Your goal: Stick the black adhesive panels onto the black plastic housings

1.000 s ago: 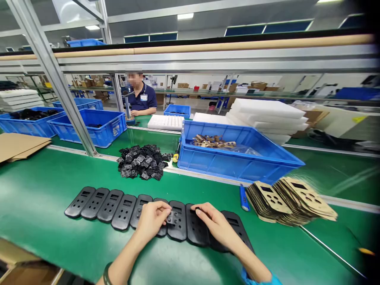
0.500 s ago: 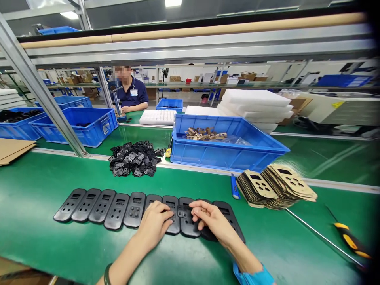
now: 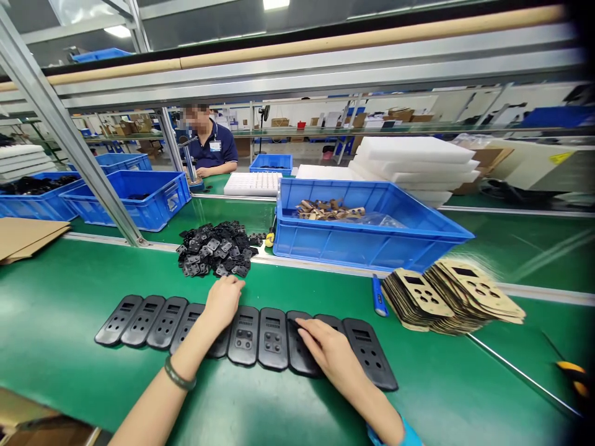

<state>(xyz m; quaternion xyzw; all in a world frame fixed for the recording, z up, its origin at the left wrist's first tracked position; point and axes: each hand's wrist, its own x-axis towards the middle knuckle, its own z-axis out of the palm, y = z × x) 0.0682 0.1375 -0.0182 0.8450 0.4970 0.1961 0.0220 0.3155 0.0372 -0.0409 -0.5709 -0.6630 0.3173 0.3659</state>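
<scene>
A row of black plastic panels point(image 3: 372, 353), each with a slot and round holes, lies along the green bench. Two in the middle, including one panel point(image 3: 273, 365), show raised round buttons in their holes. My left hand point(image 3: 224, 300) is above the row, at the near edge of a heap of small black button pads point(image 3: 216, 248). Its fingers are bent and mostly hidden behind the hand. My right hand point(image 3: 332, 350) rests over the panels right of the middle, fingers stretched out and fingertips on a panel. Anything under those fingers is hidden.
A blue bin point(image 3: 362, 238) with brown pieces stands behind the row. To the right are a blue cutter point(image 3: 379, 297), stacked tan cut-out sheets point(image 3: 418, 300), a metal rod point(image 3: 520, 371) and a screwdriver point(image 3: 574, 371). Across the bench sits a co-worker point(image 3: 214, 148).
My left hand has left the panels and moved forward to the heap of button pads. My right hand has lowered, its fingers straighter. The small pad seen beside its fingers no longer shows there.
</scene>
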